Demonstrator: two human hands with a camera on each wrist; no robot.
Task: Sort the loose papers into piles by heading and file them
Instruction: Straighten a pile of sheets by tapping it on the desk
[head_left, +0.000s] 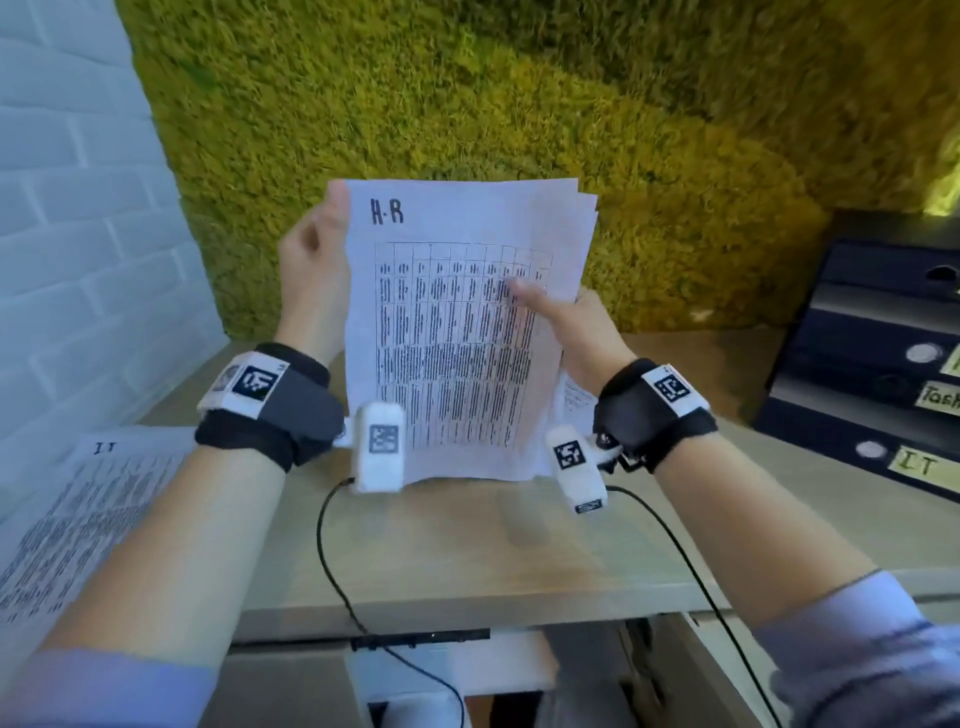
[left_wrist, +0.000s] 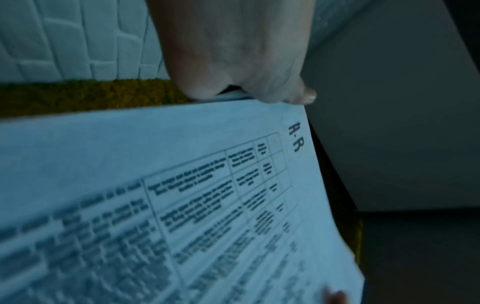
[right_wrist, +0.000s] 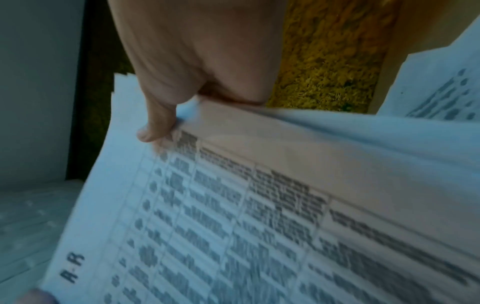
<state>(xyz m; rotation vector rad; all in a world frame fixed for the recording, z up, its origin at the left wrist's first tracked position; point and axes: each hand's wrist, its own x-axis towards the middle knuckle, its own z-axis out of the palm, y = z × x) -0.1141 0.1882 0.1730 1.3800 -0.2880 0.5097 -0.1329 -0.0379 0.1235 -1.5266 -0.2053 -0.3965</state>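
A sheaf of papers (head_left: 462, 332) is held upright above the desk (head_left: 467, 551), its front sheet a printed table headed "H-R" in handwriting at the top left corner; further sheets fan out behind it at the upper right edge; the left hand (head_left: 314, 270) grips the sheaf at its upper left edge, thumb on the front and fingers behind, which the left wrist view confirms, the left hand (left_wrist: 233, 51) being closed over the paper's edge; the right hand (head_left: 576, 322) holds the right edge about halfway down, its thumb (head_left: 524, 291) pressed on the printed table and the fingers hidden behind; in the right wrist view the front sheet (right_wrist: 233, 205) bows away from the sheets behind it; flat on the desk to the left lies another sheet headed "IT" (head_left: 78, 519); to the right stands a stack of dark binders (head_left: 872, 364), one labelled "IT" (head_left: 919, 465); behind the desk rises a mossy green wall (head_left: 519, 104), with white brick (head_left: 62, 208) at the left.
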